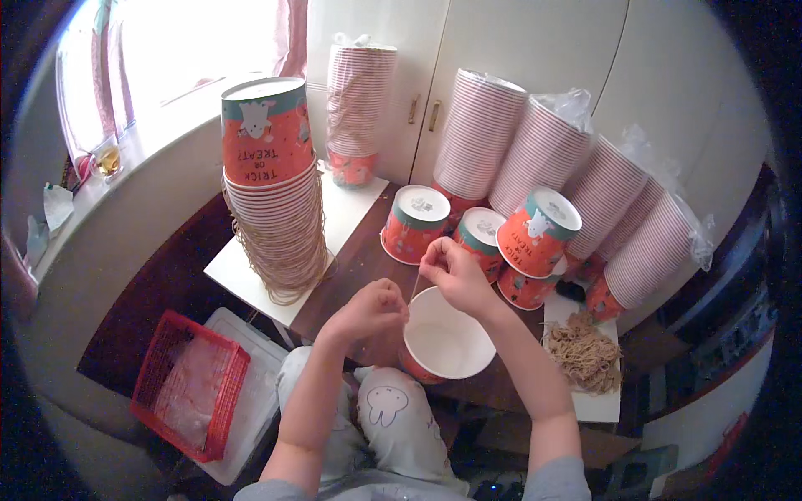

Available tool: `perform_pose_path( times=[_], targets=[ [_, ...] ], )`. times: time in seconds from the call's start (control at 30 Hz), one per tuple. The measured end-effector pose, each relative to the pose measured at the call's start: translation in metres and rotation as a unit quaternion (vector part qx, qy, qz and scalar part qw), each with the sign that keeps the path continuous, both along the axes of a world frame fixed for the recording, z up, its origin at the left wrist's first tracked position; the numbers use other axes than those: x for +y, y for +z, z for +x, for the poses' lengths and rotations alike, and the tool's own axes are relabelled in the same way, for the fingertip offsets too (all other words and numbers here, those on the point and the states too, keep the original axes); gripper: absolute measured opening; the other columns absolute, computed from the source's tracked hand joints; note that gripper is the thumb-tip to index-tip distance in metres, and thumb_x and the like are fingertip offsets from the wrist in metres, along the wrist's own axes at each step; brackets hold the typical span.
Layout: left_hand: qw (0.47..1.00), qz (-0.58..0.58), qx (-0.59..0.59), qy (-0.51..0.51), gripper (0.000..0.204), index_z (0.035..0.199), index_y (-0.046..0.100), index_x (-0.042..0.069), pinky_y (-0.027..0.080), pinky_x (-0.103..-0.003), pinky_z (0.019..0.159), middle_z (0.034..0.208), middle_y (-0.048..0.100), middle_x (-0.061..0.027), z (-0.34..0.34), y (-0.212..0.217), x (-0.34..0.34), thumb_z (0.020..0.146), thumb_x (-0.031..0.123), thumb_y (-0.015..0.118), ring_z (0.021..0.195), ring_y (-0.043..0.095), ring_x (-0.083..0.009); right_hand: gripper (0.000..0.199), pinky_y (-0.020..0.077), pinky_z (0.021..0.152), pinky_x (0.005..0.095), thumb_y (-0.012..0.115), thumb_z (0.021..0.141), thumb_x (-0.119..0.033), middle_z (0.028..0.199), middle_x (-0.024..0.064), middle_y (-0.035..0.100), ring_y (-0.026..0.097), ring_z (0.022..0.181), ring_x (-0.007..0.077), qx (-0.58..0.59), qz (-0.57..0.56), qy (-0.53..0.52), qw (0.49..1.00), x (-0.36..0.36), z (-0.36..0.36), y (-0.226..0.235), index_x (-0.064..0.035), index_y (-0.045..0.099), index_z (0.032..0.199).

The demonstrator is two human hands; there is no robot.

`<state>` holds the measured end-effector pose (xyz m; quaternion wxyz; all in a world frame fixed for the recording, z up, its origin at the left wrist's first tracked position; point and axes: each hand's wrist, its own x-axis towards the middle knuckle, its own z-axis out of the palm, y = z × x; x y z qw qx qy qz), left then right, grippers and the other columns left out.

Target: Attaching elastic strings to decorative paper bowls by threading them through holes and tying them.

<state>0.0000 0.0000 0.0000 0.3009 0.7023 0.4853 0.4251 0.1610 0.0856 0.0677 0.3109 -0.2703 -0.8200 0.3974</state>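
**A:** Biggest thing here is the dark brown wooden table (368, 259). Along its far edge, against the white cupboard doors (501, 50), lean long slanted stacks of nested red-and-white paper cups (535, 150), some still in clear plastic wrap. On the table's left edge lies a white board (351, 209) carrying a tall upright stack of orange paper cups with a cartoon print (271, 184), with thin tan string handles hanging down its sides.

**B:** And the floor on the left?

**A:** A red plastic mesh basket (188, 384) sits down there, beside the table's near-left corner. At the near-right corner there's a loose heap of tan string pieces (585, 355) on a white sheet. A few single orange cups (415, 221) lie tipped over mid-table, bottoms toward the camera.

**B:** What about the hands?

**A:** One white-lined orange paper cup (445, 341) sits at the table's near edge, open mouth up, right over the person's lap. The right hand (455, 271) is just above its far rim, thumb and fingers pinched on a thin tan string (413, 288) that runs down toward the cup. The left hand (372, 311) is curled tight just beside the cup's left rim — it looks pinched on the string's lower end, though the grip itself is too small to make out.
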Motion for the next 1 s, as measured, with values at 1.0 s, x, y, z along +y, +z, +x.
perform_pose_path(
  times=[1.0],
  targets=[
    [0.997,-0.078,-0.003,-0.027,0.021,0.094,0.058,0.001,0.044,-0.026,0.071,0.087,0.060,-0.0064,0.008,0.015,0.041,0.078,0.016,0.057,0.078,0.055,-0.0137,0.022,0.0515,0.072,0.0331,0.044,0.079,0.003,0.093,0.0168,0.058,0.059,0.085,0.0262,0.279,-0.275,0.150,0.908,-0.021,0.112,0.108,-0.0015,0.047,0.101]
  ],
)
